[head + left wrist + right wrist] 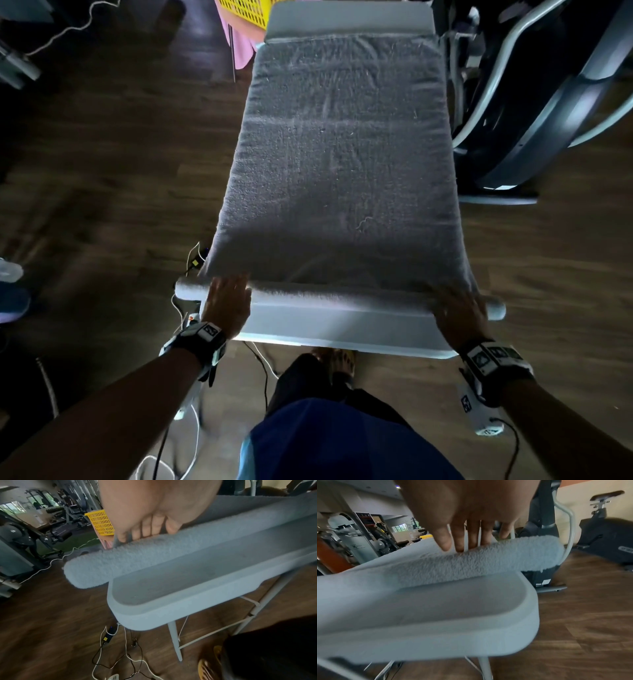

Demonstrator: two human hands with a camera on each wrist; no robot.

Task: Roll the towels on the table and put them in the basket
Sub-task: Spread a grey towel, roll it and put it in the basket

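Grey towel (342, 164) lies flat along the desk (342, 329), its near end rolled into a thin tube. Left hand (227, 305) and right hand (460, 313) press flat-fingered on the roll's two ends. Wrist views show straight fingers (458, 538) on the roll; head view shows the yellow basket (245, 12) beyond the towel's far left corner.

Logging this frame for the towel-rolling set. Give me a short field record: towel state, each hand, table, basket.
towel: grey towel spread along the table, near end rolled into a thin roll that overhangs both table sides
left hand: left hand flat on the roll's left part, fingers straight
right hand: right hand on the roll's right part, fingers straight
table: narrow grey folding table, near strip bare
basket: yellow basket beyond the table's far left corner; contents not visible
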